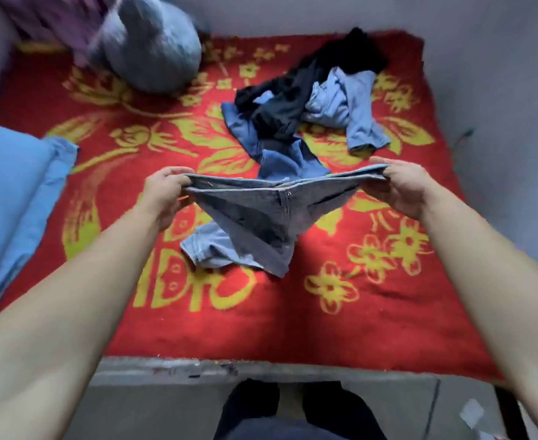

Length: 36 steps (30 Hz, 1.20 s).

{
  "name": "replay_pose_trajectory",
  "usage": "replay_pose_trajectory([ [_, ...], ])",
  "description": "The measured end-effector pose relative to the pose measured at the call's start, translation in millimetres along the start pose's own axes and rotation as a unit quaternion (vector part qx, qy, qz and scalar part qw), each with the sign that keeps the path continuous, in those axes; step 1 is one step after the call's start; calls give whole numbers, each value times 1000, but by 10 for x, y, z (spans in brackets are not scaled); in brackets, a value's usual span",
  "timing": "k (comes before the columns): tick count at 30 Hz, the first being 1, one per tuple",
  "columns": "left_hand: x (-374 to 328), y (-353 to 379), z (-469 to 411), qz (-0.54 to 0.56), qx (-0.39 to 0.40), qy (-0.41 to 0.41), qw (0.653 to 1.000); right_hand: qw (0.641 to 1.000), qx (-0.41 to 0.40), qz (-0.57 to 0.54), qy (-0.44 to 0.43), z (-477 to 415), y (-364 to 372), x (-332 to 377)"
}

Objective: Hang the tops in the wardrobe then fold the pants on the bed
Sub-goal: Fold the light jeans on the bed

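I hold a pair of grey-blue jeans (261, 214) by the waistband above the bed. My left hand (164, 193) grips the waistband's left end and my right hand (404, 185) grips its right end, stretching it flat. The zipper faces me and the legs hang down, their lower ends crumpled on the red blanket (372, 328). Farther back lies a heap of pants (299, 115): dark blue jeans, a black pair and a light blue pair tangled together.
A blue pillow (10, 198) lies at the bed's left edge. A grey stuffed bundle (153, 49) and purple cloth (58, 20) sit at the far left corner. Grey walls bound the bed behind and right. The bed's front edge (229, 366) is at my legs.
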<state>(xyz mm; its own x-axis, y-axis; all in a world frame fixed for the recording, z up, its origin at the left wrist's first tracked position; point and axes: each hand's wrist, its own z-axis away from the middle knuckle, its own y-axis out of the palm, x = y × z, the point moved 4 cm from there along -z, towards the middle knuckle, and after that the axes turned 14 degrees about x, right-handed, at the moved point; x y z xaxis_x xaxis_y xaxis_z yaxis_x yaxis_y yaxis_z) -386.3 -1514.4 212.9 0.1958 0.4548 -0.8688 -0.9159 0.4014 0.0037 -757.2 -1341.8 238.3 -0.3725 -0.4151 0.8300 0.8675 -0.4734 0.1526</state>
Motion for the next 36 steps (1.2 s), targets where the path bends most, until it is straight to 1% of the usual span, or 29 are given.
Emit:
replay_pose_trajectory([
  [4,-1351,93,389,25,21,127,991,996,62,6,-63,593,103,1116],
  [7,-2193,175,734,38,31,234,971,987,82,-20,-135,1055,192,1750],
  [8,-2439,204,854,30,28,264,964,982,92,-34,-160,1189,201,1934],
  [10,-2835,275,1086,8,32,309,950,968,139,-58,-198,1447,194,2267],
  [12,-3128,337,1259,-49,18,338,940,959,172,-71,-212,1715,160,2546],
  [14,-3316,415,1383,-118,-22,361,925,957,157,-69,-232,1950,75,2743],
  [17,-3452,607,1518,-220,-74,401,886,952,130,-21,-277,2194,-21,2902],
  [19,-3504,708,1583,-243,-93,437,861,942,112,36,-315,2343,-107,2978],
  [22,-3593,877,1682,-230,-101,477,842,924,48,117,-362,2585,-298,3069],
  [25,-3679,1107,1755,-267,-136,467,832,905,-27,154,-395,2778,-459,3163],
  [27,-3738,1261,1763,-299,-137,432,840,889,-81,178,-415,2900,-560,3243],
  [29,-3802,1400,1721,-293,-106,412,856,864,-132,212,-437,3008,-675,3335],
  [33,-3845,1740,1552,-206,-15,389,898,825,-220,247,-458,3096,-938,3478],
  [36,-3802,2093,1304,-142,58,351,924,817,-274,274,-426,2954,-1181,3545],
])
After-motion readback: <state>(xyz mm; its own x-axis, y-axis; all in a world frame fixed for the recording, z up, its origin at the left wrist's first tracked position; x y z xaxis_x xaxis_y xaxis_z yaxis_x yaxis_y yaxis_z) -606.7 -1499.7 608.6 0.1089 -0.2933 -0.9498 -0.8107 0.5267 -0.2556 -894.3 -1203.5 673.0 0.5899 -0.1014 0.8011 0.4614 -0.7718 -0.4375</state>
